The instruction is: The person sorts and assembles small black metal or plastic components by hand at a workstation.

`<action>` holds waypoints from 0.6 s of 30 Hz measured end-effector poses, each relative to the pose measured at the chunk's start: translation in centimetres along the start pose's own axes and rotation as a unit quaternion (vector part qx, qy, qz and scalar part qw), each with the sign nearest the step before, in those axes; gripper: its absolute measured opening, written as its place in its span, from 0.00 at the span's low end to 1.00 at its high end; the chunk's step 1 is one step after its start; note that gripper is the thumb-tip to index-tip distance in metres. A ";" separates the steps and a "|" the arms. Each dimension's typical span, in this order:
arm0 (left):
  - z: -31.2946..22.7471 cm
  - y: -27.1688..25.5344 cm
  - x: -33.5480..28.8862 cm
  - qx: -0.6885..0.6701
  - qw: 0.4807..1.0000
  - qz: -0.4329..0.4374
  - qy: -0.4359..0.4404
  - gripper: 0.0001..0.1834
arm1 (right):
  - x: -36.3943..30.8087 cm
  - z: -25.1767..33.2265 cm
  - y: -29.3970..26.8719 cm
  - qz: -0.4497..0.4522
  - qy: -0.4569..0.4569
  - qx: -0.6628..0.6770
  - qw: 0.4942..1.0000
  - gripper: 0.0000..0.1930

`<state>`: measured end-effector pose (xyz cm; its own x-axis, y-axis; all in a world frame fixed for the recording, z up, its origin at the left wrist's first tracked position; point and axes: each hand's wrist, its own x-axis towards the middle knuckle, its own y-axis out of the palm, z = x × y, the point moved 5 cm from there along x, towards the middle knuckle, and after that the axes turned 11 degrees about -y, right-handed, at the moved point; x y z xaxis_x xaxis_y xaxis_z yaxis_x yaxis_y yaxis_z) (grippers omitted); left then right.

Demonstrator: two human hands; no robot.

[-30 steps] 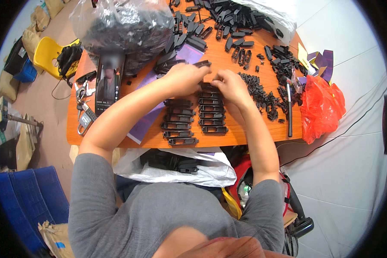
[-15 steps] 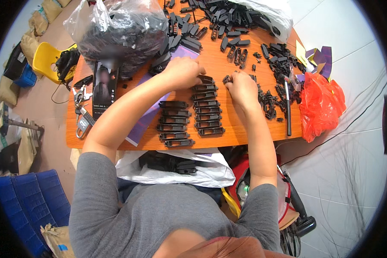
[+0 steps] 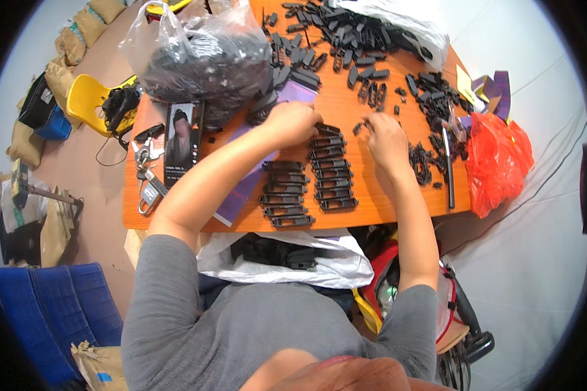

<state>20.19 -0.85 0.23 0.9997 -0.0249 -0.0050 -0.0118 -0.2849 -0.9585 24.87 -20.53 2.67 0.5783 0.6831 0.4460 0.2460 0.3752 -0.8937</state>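
Black slotted plastic frames lie on the wooden table in two columns, a shorter left column [image 3: 285, 189] and a longer right column [image 3: 334, 174]. At the far end of the right column, my left hand [image 3: 297, 122] pinches the end of the farthest black plastic frame [image 3: 331, 130]; its fingertips are partly hidden. My right hand [image 3: 387, 140] is to the right of that column, fingers curled together at a small black plastic part [image 3: 357, 129]. The fingertips seem closed on a small dark piece, mostly covered by the fingers.
A clear bag of black parts [image 3: 205, 72] and a phone [image 3: 184, 140] occupy the left side, with keys [image 3: 149, 169] nearby. Loose black parts [image 3: 355, 32] heap at the back. A pen [image 3: 448, 166] and red plastic bag [image 3: 496, 163] lie right; a white bag [image 3: 339, 264] hangs before me.
The whole view has shifted, so the table appears farther right. My right hand has drawn slightly away from the small black part; my left hand stays at the far end of the right column.
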 end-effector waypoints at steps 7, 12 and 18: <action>0.4 0.0 -0.1 -0.012 1.000 -0.011 0.000 0.15 | 3.3 2.3 1.7 0.065 -0.064 0.161 0.983 0.06; 0.1 0.2 -0.1 -0.019 1.000 -0.012 0.018 0.14 | 3.9 3.5 3.3 0.130 -0.110 0.154 0.973 0.05; 0.2 0.0 -0.2 -0.020 1.000 -0.019 0.012 0.13 | 4.7 3.8 3.0 0.147 -0.093 0.157 0.972 0.05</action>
<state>20.02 -0.65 0.14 0.9987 -0.0356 0.0374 0.0238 -0.3245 -0.9456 25.37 -13.82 2.22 0.4297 0.8802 0.2016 -0.1741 0.2998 -0.9380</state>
